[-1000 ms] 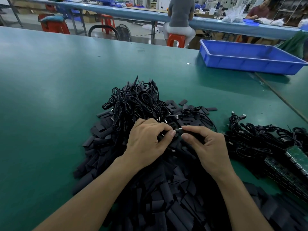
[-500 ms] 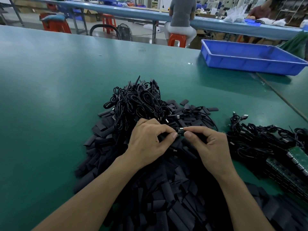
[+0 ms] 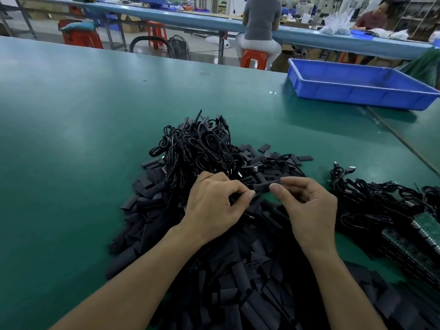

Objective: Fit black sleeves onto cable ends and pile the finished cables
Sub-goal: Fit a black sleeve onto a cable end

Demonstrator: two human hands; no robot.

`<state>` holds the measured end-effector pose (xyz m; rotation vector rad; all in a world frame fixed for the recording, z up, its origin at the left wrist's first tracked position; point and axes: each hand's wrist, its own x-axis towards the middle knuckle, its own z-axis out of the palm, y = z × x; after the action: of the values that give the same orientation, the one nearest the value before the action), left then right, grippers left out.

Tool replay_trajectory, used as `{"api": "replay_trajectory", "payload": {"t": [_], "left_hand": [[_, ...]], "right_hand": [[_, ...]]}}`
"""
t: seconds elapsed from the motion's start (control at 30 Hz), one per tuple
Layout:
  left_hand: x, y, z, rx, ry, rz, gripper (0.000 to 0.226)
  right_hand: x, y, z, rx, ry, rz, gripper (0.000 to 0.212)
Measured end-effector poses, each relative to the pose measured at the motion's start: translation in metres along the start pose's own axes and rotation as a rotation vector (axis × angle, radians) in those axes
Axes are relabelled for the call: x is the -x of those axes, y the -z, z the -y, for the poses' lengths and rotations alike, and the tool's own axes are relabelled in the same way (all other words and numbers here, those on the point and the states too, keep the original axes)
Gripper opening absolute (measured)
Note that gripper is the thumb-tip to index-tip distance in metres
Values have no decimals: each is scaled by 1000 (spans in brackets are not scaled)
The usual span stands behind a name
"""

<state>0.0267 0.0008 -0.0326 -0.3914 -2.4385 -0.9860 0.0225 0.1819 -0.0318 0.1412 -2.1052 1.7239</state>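
Head view, 1 moment. Works over green table (image 3: 71,139), both forearms in from the near edge.

Left hand (image 3: 214,206): fingers curled, gripping a black cable (image 3: 235,199), dark strands showing between the knuckles. Thumb tip and forefinger pinched at the left end of 1 black sleeve (image 3: 262,186).

Right hand (image 3: 312,210): thumb and forefinger nipping the right end of the same sleeve. Other 3 fingers loosely curled, holding nothing.

Sleeve: level between the 2 hands, raised just above the heap, long axis left to right. Cannot tell how far the cable end sits inside it; junction hidden by the left thumb.

Beneath and around both hands: broad heap of loose sleeves (image 3: 238,282), flat black pieces, spreading to the near edge of the frame.

Just beyond the hands, touching that heap: pile of coiled cables (image 3: 202,148), several sleeved ends sticking up from its top.

To the right, apart from the heap: 2nd bundle of cables (image 3: 371,201), bare metal plugs at its far end. Against its near right side: stack of green circuit boards (image 3: 426,234), partly cut by the frame.

Far right on the table: blue tray (image 3: 357,94).

Background: long blue bench (image 3: 166,16). 1 person (image 3: 260,20) seated at it on an orange stool (image 3: 253,58), back turned. 1 more person (image 3: 373,17) at far right.
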Motion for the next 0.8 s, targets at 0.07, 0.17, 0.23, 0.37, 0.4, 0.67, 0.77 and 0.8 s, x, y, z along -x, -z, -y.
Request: {"api": "replay_trajectory", "payload": {"t": [0.07,0.17,0.23,0.37,0.4,0.67,0.77,0.8], "left_hand": [[0,0,0,-7,4,-5,27],[0,0,-1,-29,-3,-7,22],[-1,0,-1,-40,-3,-6,21],[-1,-1,0,-53,-7,4,23],[-1,-1,0,-56,-11,5,23],[1,1,-3,-149,-139,-58,22],[-2,6,-3,-233,-215,-155,20],[-4,9,-2,-262,-216,-175,20]], "right_hand": [[-1,-1,0,-71,-34,13,18],[0,-3,0,-120,-71,55,23],[1,-4,-1,-123,-82,72,28],[3,-6,-3,-98,-86,85,27],[3,-6,-3,-98,-87,78,25],[-1,-4,-3,-200,-116,44,16],[-6,0,0,-260,-90,-33,18],[-7,2,0,-277,-81,-61,18]]}}
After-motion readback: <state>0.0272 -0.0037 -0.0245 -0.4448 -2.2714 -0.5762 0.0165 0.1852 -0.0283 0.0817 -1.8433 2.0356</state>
